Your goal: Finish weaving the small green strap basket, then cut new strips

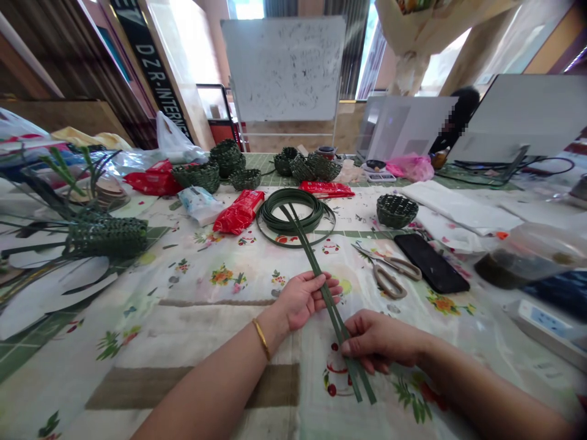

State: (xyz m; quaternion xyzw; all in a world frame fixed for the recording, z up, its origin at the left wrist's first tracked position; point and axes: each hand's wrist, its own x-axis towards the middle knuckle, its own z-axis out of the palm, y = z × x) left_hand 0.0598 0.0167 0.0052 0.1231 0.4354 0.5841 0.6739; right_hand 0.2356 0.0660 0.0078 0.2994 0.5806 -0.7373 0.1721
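Observation:
Two long, flat green weaving strips (303,235) run slantwise from the coil towards me, crossing or overlapping partway along. My left hand (309,299) is closed on them near the middle, thumb on top and fingers beneath. Lower down, my right hand (373,339) pinches the strips between thumb and fingers, and their near ends spread slightly apart below it. Just beyond my hands lies a coil of green strip (268,211), with the strips' far ends over it. Scissors (389,272) with beige handles lie part-open to the right of my hands.
A black phone (431,263) lies beside the scissors. A small woven bowl (397,211) sits behind them, and several woven baskets (227,157) stand at the back. Red packets (239,211) are near the coil. An unfinished woven piece (107,236) lies at left, a power strip (550,327) at right.

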